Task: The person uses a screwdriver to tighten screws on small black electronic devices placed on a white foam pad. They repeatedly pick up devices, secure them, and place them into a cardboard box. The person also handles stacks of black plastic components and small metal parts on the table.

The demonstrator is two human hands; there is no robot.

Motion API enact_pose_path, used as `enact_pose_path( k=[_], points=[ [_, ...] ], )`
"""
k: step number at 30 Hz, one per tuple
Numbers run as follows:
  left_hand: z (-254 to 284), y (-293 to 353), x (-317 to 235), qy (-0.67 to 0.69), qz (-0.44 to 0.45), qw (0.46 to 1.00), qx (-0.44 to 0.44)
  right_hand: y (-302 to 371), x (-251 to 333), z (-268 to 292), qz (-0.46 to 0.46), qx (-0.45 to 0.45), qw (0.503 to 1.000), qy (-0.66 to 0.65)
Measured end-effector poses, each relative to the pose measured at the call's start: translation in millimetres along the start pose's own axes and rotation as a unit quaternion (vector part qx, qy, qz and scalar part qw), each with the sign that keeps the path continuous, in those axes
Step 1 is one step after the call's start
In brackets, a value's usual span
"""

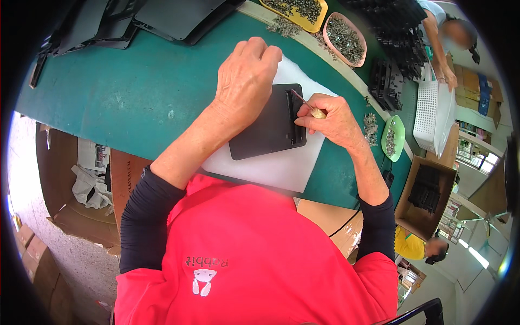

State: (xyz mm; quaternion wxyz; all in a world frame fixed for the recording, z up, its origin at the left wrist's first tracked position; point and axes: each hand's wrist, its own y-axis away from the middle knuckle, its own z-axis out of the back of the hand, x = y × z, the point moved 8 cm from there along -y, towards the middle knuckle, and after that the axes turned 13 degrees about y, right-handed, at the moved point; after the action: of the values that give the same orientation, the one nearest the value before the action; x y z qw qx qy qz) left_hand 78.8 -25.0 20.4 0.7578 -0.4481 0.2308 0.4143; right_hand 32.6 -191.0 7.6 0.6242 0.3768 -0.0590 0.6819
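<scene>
A flat black panel (pixel 260 127) with rounded corners lies on a white foam sheet (pixel 281 170). Along its right side runs a raised black strip (pixel 292 119). My right hand (pixel 336 120) is closed round the yellowish handle of a thin-shafted hand tool (pixel 318 113), which looks like a screwdriver. The shaft slants up and left, its tip at the upper end of the strip. Over the panel's upper left, my left hand (pixel 246 78) is closed with the fingers curled in. Whatever its fingertips hold, if anything, is hidden.
Small metal parts fill a yellow tray (pixel 319 24), a pink tray (pixel 362 57) and a green tray (pixel 401 132) along the green table (pixel 157 92). Black panels (pixel 173 19) are stacked far left. A white basket (pixel 425 111) and a carton (pixel 401 208) stand right; two people are beyond.
</scene>
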Motion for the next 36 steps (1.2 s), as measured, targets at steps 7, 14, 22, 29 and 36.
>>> enact_pose_path(
  k=[7, 14, 22, 29, 36],
  points=[
    [-7.5, 9.9, 6.5, -0.008, 0.017, 1.0, 0.016, 6.1, 14.1, 2.7, 0.091, -0.045, 0.99, 0.101],
    [-12.6, 10.3, 4.1, -0.026, 0.008, 0.999, 0.039, 6.6, 7.9, 2.7, 0.066, -0.017, 0.996, 0.058],
    [-14.1, 13.5, 3.7, 0.003, 0.015, 0.999, 0.037, 8.4, 36.6, 4.5, 0.187, -0.061, 0.948, 0.251],
    [-12.7, 15.6, 3.2, 0.02, 0.008, 1.0, 0.023, 7.4, 36.5, 0.5, 0.209, -0.072, 0.944, 0.247],
    [-10.5, 14.6, 7.0, 0.074, 0.003, 0.997, -0.019, 2.9, -8.8, -3.7, -0.079, -0.003, 0.996, 0.044]
  ],
)
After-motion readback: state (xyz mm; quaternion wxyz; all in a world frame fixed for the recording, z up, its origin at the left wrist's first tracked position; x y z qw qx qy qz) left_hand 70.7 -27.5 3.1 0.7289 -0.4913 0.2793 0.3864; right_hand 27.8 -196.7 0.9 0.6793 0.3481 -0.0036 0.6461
